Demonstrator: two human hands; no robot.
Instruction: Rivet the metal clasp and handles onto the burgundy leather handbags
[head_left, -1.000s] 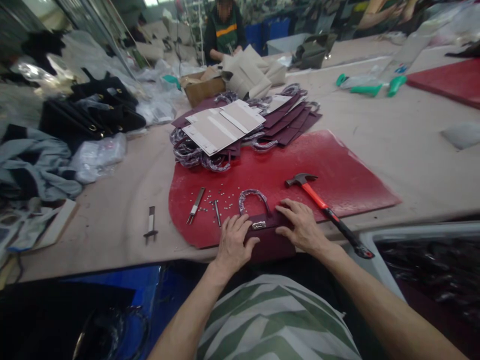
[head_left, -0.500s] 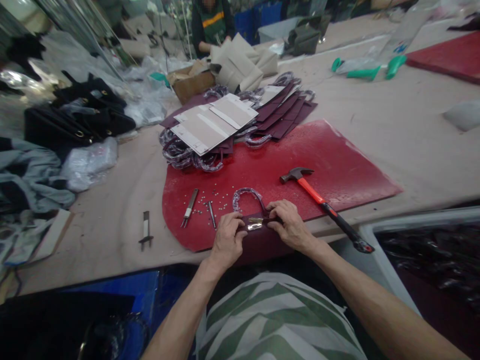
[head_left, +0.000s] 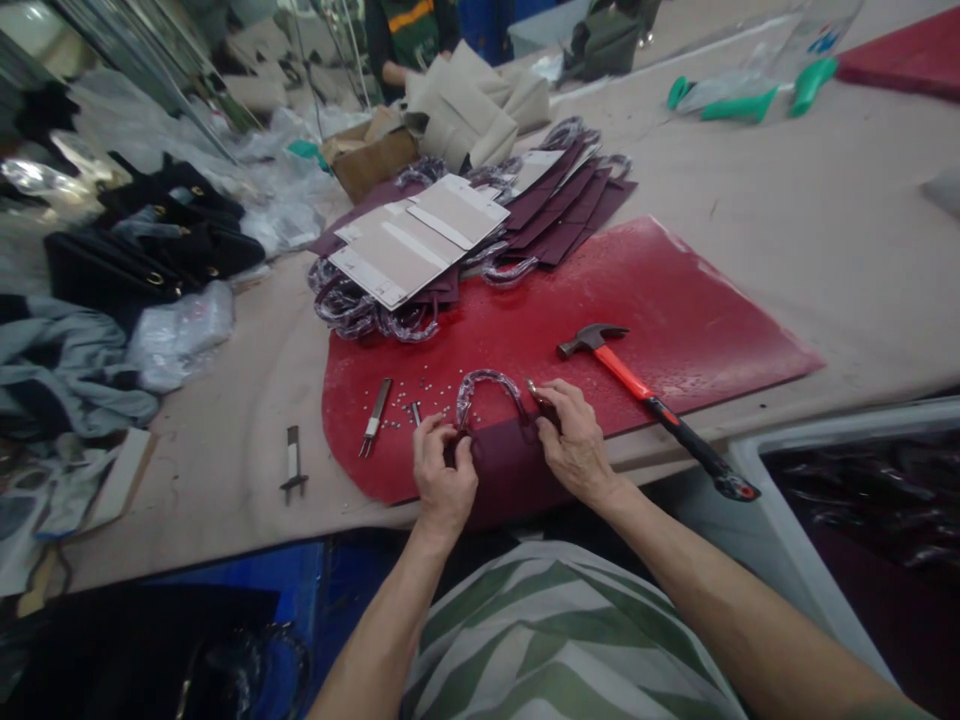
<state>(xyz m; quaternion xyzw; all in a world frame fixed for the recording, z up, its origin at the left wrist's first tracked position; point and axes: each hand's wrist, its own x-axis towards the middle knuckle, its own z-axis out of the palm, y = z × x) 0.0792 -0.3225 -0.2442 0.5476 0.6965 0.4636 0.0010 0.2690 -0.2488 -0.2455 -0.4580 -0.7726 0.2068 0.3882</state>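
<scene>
A maroon leather bag panel (head_left: 514, 465) hangs over the near edge of the red mat, its curved handle (head_left: 487, 377) wrapped in clear plastic. My left hand (head_left: 444, 478) is closed at the panel's left side, pinching a dark maroon strap (head_left: 452, 448) that its fingers mostly hide. At the right side, my right hand (head_left: 576, 442) is closed on another dark maroon strap end, with a shiny metal fitting (head_left: 532, 388) showing past the fingertips. Left of my left hand lie a punch (head_left: 415, 413), partly covered, and a pronged tool (head_left: 375, 418) among several tiny metal bits.
A claw hammer (head_left: 619, 370) lies right of my hands on the red mat (head_left: 675, 300). Behind is a stack of maroon bag pieces (head_left: 555, 215) with pale boards (head_left: 420, 240). Another tool (head_left: 293, 465) lies left, a grey bin (head_left: 780, 560) stands right. A person (head_left: 412, 35) is across the table.
My hands were together over the panel with metal fittings between them. They have drawn apart, each with a strap end, and the panel's middle is uncovered. The view has shifted slightly.
</scene>
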